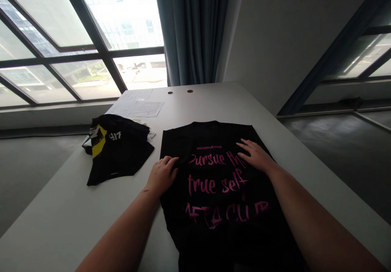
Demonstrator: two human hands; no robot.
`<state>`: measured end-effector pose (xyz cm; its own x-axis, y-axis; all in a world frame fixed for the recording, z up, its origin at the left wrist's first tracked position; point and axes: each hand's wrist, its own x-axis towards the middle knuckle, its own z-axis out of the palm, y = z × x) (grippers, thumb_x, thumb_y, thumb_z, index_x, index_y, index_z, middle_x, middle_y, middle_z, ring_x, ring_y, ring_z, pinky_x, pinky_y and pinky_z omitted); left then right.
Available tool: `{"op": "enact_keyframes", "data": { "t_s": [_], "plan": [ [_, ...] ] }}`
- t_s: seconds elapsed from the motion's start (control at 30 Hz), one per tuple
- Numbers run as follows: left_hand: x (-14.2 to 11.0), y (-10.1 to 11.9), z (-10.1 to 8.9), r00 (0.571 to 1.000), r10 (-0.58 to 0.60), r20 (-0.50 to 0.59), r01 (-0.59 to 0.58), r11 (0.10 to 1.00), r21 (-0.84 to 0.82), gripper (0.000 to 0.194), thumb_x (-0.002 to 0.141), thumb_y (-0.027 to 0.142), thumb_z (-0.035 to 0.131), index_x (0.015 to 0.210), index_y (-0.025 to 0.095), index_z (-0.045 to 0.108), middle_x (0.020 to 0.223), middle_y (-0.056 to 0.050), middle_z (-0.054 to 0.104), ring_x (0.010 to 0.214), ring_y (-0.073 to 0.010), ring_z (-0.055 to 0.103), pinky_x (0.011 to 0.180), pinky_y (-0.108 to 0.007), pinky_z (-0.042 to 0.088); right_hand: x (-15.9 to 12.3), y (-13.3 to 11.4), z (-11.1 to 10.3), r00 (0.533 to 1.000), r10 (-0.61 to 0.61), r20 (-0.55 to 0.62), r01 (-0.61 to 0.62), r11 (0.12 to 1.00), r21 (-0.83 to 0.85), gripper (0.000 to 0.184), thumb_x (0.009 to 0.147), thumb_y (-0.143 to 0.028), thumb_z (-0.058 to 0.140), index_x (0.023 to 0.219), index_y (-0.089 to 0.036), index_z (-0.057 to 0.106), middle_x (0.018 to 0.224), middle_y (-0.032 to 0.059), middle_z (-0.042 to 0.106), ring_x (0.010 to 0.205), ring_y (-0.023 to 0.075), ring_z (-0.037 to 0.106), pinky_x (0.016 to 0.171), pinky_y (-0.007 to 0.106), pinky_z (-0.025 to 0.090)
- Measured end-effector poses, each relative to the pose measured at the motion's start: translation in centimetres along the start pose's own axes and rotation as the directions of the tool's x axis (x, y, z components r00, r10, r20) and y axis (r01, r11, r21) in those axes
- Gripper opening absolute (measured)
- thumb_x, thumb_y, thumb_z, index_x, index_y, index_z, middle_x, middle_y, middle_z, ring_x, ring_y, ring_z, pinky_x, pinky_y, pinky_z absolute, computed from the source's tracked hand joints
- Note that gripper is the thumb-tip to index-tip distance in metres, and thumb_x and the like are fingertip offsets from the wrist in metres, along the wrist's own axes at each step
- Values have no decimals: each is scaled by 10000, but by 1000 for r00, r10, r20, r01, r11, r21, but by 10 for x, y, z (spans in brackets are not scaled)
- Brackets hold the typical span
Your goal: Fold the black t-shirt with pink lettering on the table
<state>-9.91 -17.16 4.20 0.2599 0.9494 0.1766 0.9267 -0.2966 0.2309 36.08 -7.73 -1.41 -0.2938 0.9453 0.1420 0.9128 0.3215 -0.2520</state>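
Observation:
A black T-shirt [207,239] with pink lettering lies spread on the white table, its collar at the far end and its lower part running out of view towards me. My left hand [163,174] rests on the shirt's left edge with the fingers bent over the cloth; no cloth is visibly pinched. On the right side of the shirt, my right hand [253,154] lies flat, fingers spread across the end of the top line of large lettering. The sleeves do not show and appear tucked under.
A crumpled black garment [122,145] with yellow and white print lies left of the shirt, some white cloth beneath it. Paper sheets [146,109] lie at the table's far left. Two round cable holes [170,93] sit near the far edge of the white table [61,223].

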Motion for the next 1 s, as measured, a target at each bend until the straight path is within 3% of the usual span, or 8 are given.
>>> {"op": "enact_keyframes", "data": {
  "t_s": [0.1, 0.2, 0.3, 0.43, 0.53, 0.77, 1.0],
  "plan": [
    [-5, -13, -2, 994, -81, -77, 82, 997, 1, 295, 982, 298, 593, 1257, 242, 681, 1206, -84, 677, 1125, -277, 637, 1033, -424, 486, 0, 2, 2, 1000, 1, -11, -1, 1000, -2, 624, 991, -565, 493, 1507, -225, 578, 1630, 120, 454, 1516, 376, 385, 1246, 562, 322],
    [-6, -20, -3, 984, -167, -61, 168, 986, 12, 228, 983, 327, 601, 1155, 240, 724, 1159, -78, 688, 1095, -264, 649, 1027, -391, 492, 1, 4, 4, 1000, -7, -28, 7, 1000, 3, 609, 989, -553, 496, 1496, -229, 590, 1621, 118, 467, 1505, 371, 405, 1243, 562, 331],
    [-7, -23, -7, 959, -280, -48, 282, 959, 21, 301, 974, 361, 626, 1239, 236, 697, 1230, -94, 670, 1094, -249, 668, 958, -338, 513, 1, 4, 5, 999, -9, -48, 9, 1000, 8, 579, 989, -538, 496, 1477, -247, 607, 1605, 108, 491, 1489, 365, 431, 1233, 568, 350],
    [-13, -24, -19, 896, -434, 93, 432, 901, 47, 373, 983, 394, 614, 1332, 263, 629, 1060, -57, 734, 959, -242, 709, 773, -311, 504, 0, 3, 4, 998, -9, -60, 9, 1000, -8, 579, 1001, -525, 470, 1468, -217, 616, 1589, 123, 507, 1480, 361, 444, 1236, 557, 350],
    [-16, -25, -23, 883, -445, 153, 445, 895, 36, 325, 998, 369, 591, 1305, 267, 627, 951, -22, 758, 911, -234, 717, 740, -303, 477, 1, 2, 4, 998, -12, -68, 10, 999, -31, 566, 1002, -511, 467, 1464, -222, 619, 1582, 112, 518, 1479, 347, 448, 1237, 541, 353],
    [2, -42, -10, 896, -444, -10, 444, 895, 39, 245, 1024, 347, 519, 1194, 236, 656, 1131, -67, 763, 988, -234, 721, 755, -298, 478, 11, -4, 9, 999, 38, -26, -41, 994, -102, 584, 1020, -515, 415, 1518, -245, 560, 1642, 101, 442, 1509, 359, 401, 1228, 578, 333],
    [38, -53, 1, 911, -406, -72, 409, 911, 47, 261, 1038, 315, 470, 1198, 223, 654, 1249, -93, 720, 1017, -237, 711, 774, -307, 486, 30, -13, 3, 989, 138, 58, -129, 982, -134, 654, 1032, -558, 341, 1606, -256, 431, 1707, 97, 318, 1562, 359, 299, 1248, 599, 259]
  ]
}}
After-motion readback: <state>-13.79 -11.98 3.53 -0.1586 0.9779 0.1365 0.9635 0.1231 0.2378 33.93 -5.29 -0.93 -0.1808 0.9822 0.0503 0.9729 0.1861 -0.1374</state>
